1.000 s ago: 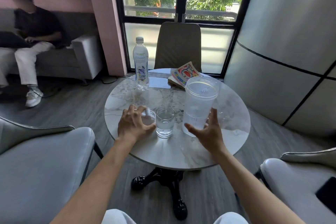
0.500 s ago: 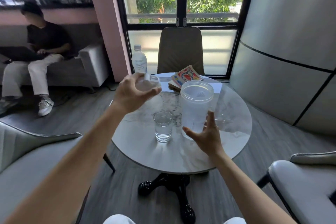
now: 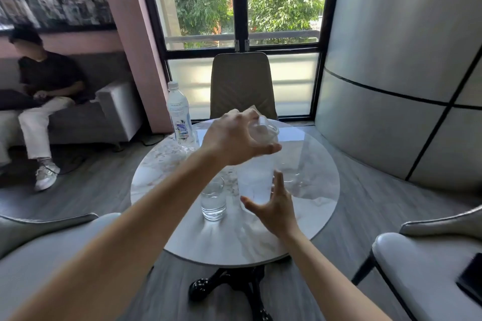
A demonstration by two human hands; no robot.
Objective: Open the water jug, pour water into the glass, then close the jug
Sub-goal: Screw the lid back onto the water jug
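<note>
A tall clear plastic water jug (image 3: 254,182) stands on the round marble table (image 3: 315,206). My left hand (image 3: 232,138) grips the jug's clear lid (image 3: 264,128) and holds it right over the jug's mouth; whether the lid is seated is hidden by my fingers. A short glass (image 3: 213,199) partly filled with water stands just left of the jug. My right hand (image 3: 276,206) is open, thumb and fingers spread around the jug's lower part; I cannot tell if it touches.
A plastic water bottle (image 3: 180,114) stands at the table's far left edge, a sheet of paper (image 3: 292,135) at the back. A chair (image 3: 241,83) stands behind the table, armchairs (image 3: 52,255) on both near sides. A person (image 3: 44,91) sits on the sofa at left.
My left hand picked the lid up from the table beside the glass, lifted it, and carried it right to the top of the jug. My right hand stayed by the jug's base.
</note>
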